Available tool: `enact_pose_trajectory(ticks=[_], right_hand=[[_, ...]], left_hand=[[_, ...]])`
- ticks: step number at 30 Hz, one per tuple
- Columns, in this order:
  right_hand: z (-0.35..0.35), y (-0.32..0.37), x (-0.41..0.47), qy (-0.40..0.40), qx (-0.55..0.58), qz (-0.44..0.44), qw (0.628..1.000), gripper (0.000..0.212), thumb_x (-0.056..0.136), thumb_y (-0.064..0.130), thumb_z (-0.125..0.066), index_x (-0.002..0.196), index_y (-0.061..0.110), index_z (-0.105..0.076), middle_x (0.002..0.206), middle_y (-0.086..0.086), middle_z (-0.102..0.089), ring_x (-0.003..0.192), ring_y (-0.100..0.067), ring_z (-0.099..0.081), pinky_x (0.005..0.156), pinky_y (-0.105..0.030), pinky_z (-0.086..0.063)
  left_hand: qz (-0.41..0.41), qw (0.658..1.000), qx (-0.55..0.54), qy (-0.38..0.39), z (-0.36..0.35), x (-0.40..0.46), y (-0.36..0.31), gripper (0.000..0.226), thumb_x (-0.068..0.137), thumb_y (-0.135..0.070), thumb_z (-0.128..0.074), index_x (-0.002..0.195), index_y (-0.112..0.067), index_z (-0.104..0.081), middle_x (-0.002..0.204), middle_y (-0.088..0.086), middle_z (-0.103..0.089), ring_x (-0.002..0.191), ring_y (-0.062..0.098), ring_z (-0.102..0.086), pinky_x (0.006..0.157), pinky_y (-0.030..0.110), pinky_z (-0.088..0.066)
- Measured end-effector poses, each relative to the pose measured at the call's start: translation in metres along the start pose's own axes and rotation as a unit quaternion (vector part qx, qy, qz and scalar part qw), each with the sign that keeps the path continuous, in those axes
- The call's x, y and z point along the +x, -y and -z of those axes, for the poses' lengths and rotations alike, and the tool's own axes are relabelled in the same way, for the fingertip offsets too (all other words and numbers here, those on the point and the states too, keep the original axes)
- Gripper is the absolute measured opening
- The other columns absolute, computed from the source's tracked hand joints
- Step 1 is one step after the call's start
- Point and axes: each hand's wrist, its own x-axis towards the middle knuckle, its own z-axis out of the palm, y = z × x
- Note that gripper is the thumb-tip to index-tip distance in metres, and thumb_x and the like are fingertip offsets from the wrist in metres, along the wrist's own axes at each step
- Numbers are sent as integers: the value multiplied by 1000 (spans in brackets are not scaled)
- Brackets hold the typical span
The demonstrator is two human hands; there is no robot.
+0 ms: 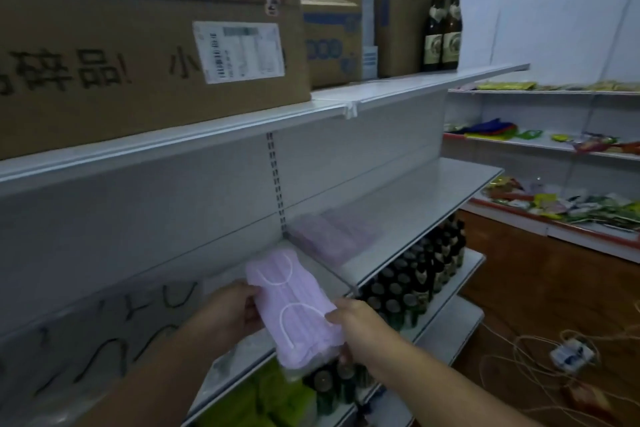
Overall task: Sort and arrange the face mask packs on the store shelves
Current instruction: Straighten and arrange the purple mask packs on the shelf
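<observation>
A clear pack of pink face masks (pixel 294 305) hangs in front of the middle shelf (pixel 415 218), held between both hands. My left hand (pixel 232 312) grips its left edge. My right hand (pixel 360 326) pinches its right side, with fingers under the lower end. Further in on the shelf lie more pink mask packs (pixel 332 236), stacked flat near the back panel. To the left on the same shelf are packs with black ear loops (pixel 114 333), blurred.
Large cardboard boxes (pixel 138 45) and two brown bottles (pixel 443 31) stand on the top shelf. Dark bottles (pixel 415 277) fill the shelf below, beside green packs (pixel 263 399). Snack shelves (pixel 561 204) run along the right wall. Cables and a power strip (pixel 568 354) lie on the wooden floor.
</observation>
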Motion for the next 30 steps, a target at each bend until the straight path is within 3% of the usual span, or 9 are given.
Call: enact_pose_trajectory(ticks=[6, 9, 12, 17, 21, 23, 25, 27, 30], right_hand=[[86, -9, 9, -74, 4, -21, 997, 24, 84, -2, -44, 73, 11, -62, 63, -10, -48, 47, -20, -43, 44, -21, -32], [115, -8, 27, -94, 19, -36, 995, 21, 84, -2, -45, 79, 8, -62, 68, -11, -46, 49, -20, -42, 43, -19, -29], [138, -4, 52, -107, 5, -48, 993, 22, 85, -3, -42, 82, 7, -60, 71, -11, -46, 51, -20, -41, 45, -21, -27], [167, 17, 105, -125, 0, -75, 989, 24, 92, -3, -38, 97, 3, -60, 83, -15, -53, 60, -25, -48, 47, -24, -37], [194, 33, 146, -141, -54, -96, 984, 26, 91, -2, -43, 109, -7, -61, 101, -19, -57, 82, -29, -55, 64, -35, -49], [201, 41, 164, -149, -85, -69, 983, 24, 86, -3, -47, 102, -10, -64, 92, -18, -60, 83, -27, -59, 69, -35, -47], [206, 45, 181, -156, -85, -62, 982, 20, 83, -6, -49, 83, 1, -67, 81, -13, -63, 73, -24, -61, 63, -30, -48], [210, 48, 199, -153, -80, -64, 983, 26, 83, -6, -50, 73, 12, -65, 75, -7, -64, 65, -18, -61, 59, -26, -50], [216, 51, 230, -132, -97, -74, 984, 19, 87, -2, -52, 94, 12, -63, 95, -4, -61, 75, -18, -61, 58, -27, -55]], left_hand=[[26, 997, 56, 48, -85, 37, 5, 14, 90, -7, -55, 101, -4, -63, 83, 12, -73, 75, 26, -68, 69, 35, -56], [37, 994, 84, 67, -112, 63, 3, 11, 88, -5, -53, 92, -10, -62, 73, 8, -72, 60, 19, -68, 58, 28, -56], [41, 992, 96, 73, -131, 96, -1, 14, 90, -3, -51, 93, -12, -62, 70, 5, -71, 59, 17, -66, 56, 27, -54], [42, 989, 113, 88, -151, 164, -15, 16, 88, 0, -53, 90, -10, -66, 69, 8, -68, 57, 17, -59, 49, 23, -48], [46, 988, 112, 101, -168, 209, -23, 17, 89, 1, -55, 90, -9, -69, 75, 10, -70, 62, 19, -62, 49, 23, -50], [35, 990, 105, 82, -170, 227, -27, 22, 86, 4, -57, 76, -10, -70, 68, 11, -69, 53, 18, -64, 45, 21, -48], [7, 992, 118, 48, -171, 245, -30, 25, 80, 8, -61, 63, -8, -69, 66, 16, -65, 45, 20, -59, 44, 21, -44], [-14, 987, 158, -12, -173, 259, -34, 19, 75, 7, -67, 71, -12, -67, 68, 17, -67, 47, 21, -58, 45, 23, -44], [-46, 965, 237, -99, -175, 275, -39, 37, 72, 3, -73, 88, -21, -50, 70, 10, -66, 49, 18, -61, 39, 21, -44]])
